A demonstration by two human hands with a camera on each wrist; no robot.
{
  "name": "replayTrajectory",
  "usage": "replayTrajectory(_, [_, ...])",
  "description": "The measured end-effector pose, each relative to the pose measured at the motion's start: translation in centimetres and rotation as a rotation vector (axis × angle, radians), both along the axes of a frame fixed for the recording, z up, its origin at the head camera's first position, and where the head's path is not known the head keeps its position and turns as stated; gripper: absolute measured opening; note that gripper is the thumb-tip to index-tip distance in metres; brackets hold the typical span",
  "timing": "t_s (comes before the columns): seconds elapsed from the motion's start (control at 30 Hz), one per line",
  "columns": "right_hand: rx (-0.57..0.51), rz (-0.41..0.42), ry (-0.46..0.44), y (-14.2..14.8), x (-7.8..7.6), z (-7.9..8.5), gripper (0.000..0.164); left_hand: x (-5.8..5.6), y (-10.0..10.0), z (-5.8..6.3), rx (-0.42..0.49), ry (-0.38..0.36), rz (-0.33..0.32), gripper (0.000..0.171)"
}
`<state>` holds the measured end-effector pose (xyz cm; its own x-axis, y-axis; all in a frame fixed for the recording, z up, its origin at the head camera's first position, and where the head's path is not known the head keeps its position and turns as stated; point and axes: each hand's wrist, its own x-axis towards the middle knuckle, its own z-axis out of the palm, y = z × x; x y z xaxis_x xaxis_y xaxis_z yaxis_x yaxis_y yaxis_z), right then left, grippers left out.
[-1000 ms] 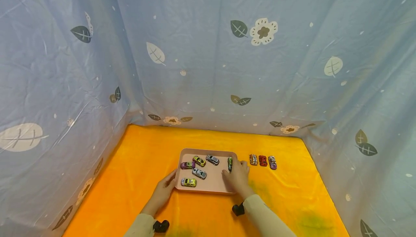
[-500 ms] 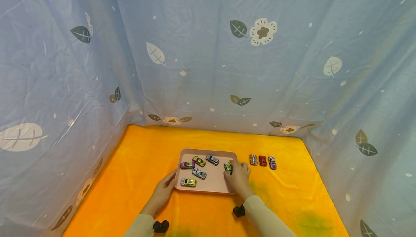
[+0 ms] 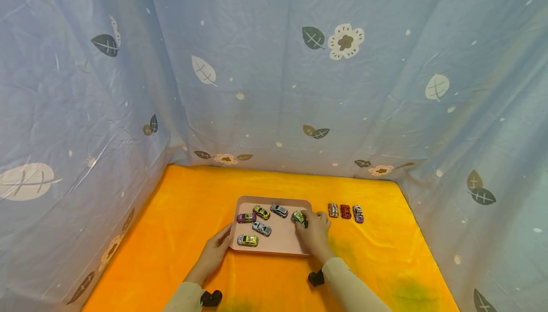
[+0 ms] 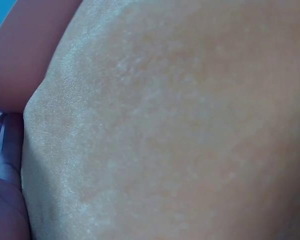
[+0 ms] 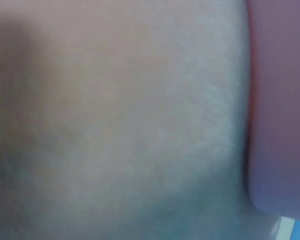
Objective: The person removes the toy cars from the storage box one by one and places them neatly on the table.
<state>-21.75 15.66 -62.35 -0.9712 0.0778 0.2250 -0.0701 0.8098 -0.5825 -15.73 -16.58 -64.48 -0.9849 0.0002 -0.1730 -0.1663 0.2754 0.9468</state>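
Note:
A shallow pink tray (image 3: 278, 245) holds several small toy cars. Near its right side my right hand (image 3: 316, 233) pinches a green toy car (image 3: 298, 217) between thumb and fingers, partly covering it. My left hand (image 3: 214, 250) rests against the tray's left wall. In the left wrist view, the fingers (image 4: 11, 150) lie fairly straight beside the pink tray wall (image 4: 27, 55). The other cars in the tray are a purple one (image 3: 246, 218), a yellow-green one (image 3: 261, 212), a yellow one (image 3: 248, 240), a grey one (image 3: 279, 210) and a silver one (image 3: 262, 228).
Right of the tray, an orange-white car (image 3: 333, 209), a red car (image 3: 346, 211) and a purple-white car (image 3: 358, 214) stand in a row on the yellow cloth (image 3: 385, 240). Blue patterned curtains (image 3: 274, 88) close off the back and sides.
My right hand has shifted the green car slightly leftward from near the tray's right wall and turned it, so its front points more to the left. The left hand has stayed in place.

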Motion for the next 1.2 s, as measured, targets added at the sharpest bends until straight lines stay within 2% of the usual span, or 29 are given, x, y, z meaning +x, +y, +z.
replayTrajectory(0.27, [-0.163,0.041,0.108,1.6,0.3,2.1,0.039,0.0,0.0,-0.1,-0.011,0.022,-0.008,0.048])
replayTrajectory(0.53, [-0.269,-0.004,0.078,4.1,1.0,3.3,0.040,0.0,0.0,0.0,-0.008,0.018,-0.013,0.047])
replayTrajectory(0.77, [-0.318,-0.081,0.060,6.3,1.7,3.0,0.042,0.0,0.0,0.1,-0.012,0.053,-0.018,0.049])
replayTrajectory(0.9, [-0.352,-0.129,0.040,7.9,2.0,2.5,0.044,0.0,-0.1,0.1,-0.008,0.043,-0.017,0.048])
replayTrajectory(1.2, [-0.337,-0.205,-0.010,11.9,2.9,1.3,0.044,-0.1,-0.1,0.0,-0.016,0.037,-0.019,0.048])
